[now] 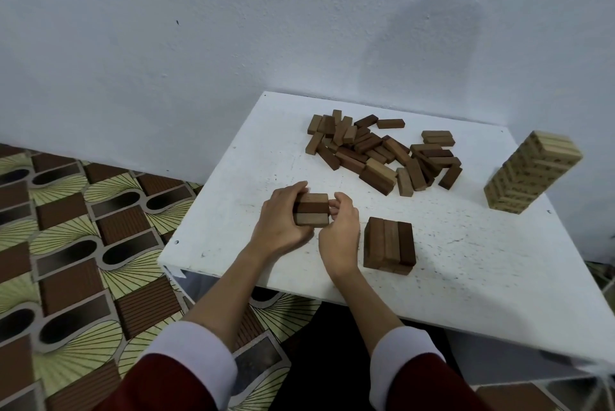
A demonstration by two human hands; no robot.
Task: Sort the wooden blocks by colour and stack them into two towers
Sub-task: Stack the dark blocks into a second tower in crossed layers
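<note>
My left hand (283, 221) grips a small bundle of three brown blocks (312, 209) from its left side, near the white table's front left. My right hand (339, 227) pinches the same bundle at its right end with curled fingers. Just right of my hands stands a low dark brown stack (388, 244), two layers high. A loose pile of brown blocks (382, 151), dark and lighter mixed, lies at the back of the table. A tall light-coloured tower (529, 172) stands at the right.
The white table (466, 261) stands against a pale wall, its left and front edges close to my hands. A patterned floor (83, 244) lies to the left. My red sleeves with white cuffs show at the bottom.
</note>
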